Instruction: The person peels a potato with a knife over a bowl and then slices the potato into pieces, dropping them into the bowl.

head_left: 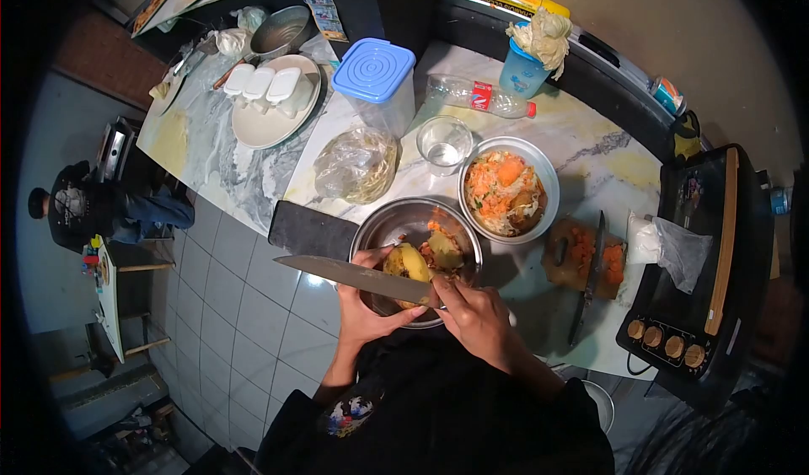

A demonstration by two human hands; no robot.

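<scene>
My left hand [364,316] is closed around a yellow, partly peeled potato [407,262] with brown patches of skin. In my right hand [478,322] is a large kitchen knife [350,278]; its wide blade points left and passes in front of the potato, so contact cannot be made out. Both hands are over the near side of a steel bowl [368,230]. Inside the bowl, beside the potato, lie a brownish-yellow piece [446,252] and orange scraps.
Right of the steel bowl stands a bowl of shredded vegetables [552,190]. Beyond are a chopping board [560,283] with orange pieces, a second knife [595,277] and a toaster oven [687,247]. A glass [444,144] and a blue-lidded container [373,72] stand behind. A person [93,205] is far left.
</scene>
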